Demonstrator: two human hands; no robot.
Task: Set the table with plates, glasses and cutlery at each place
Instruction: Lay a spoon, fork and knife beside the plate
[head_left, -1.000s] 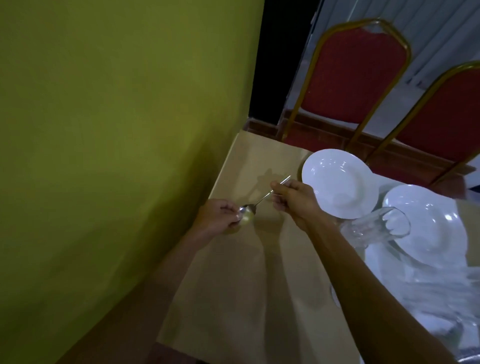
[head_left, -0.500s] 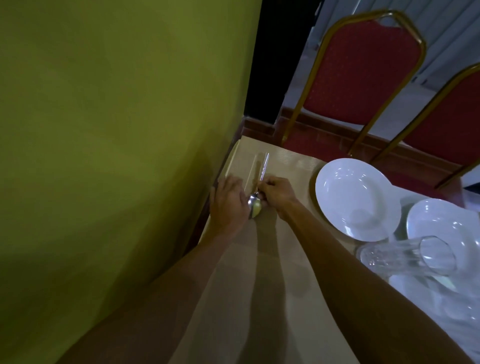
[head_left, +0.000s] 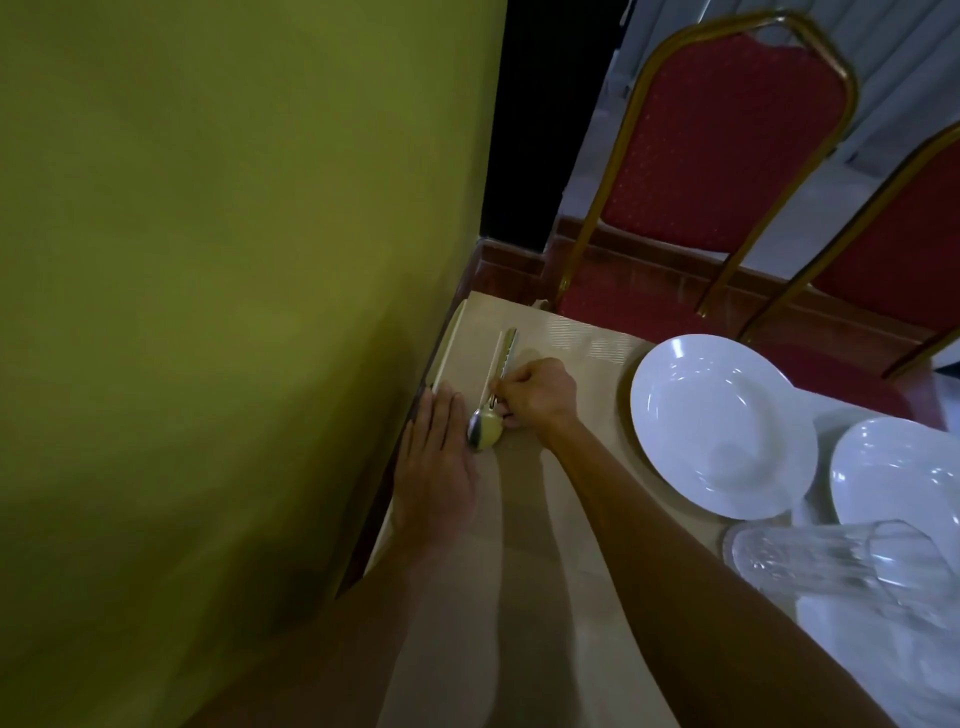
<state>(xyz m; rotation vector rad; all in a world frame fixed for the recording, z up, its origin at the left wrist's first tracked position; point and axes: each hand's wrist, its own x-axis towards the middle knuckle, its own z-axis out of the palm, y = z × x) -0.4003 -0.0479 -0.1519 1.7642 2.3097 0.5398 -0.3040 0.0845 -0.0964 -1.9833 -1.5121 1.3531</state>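
Nearest to you, at the right edge, a clear ribbed glass (head_left: 831, 566) sat on the beige table (head_left: 524, 597), and in this view it overlapped the near rim of a white plate (head_left: 898, 478). Your two bare forearms reached forward across the tabletop toward its far left corner, next to the green wall (head_left: 208, 260). Your left hand (head_left: 439, 457) lay flat, palm down, along the table edge by the wall, fingers straight and close together, holding nothing; its fingertips came just beside the bowl of the spoon (head_left: 484, 428). The spoon rested on the table with its bowl toward you and its handle pointing away. Your right hand (head_left: 535, 395) was curled, its fingertips pinching the spoon's handle just above the bowl. A knife (head_left: 508, 349) with a serrated edge lay right beside the spoon's handle, running parallel and reaching a little farther toward the table's far edge; you could not tell whether your right fingers also touched it. To the right, well apart from the cutlery, stood a second white plate (head_left: 717, 426), deep and bare, just beside the first. Beyond the far edge were two red chairs with gold frames, the left chair (head_left: 727, 145) and the right chair (head_left: 909, 249).
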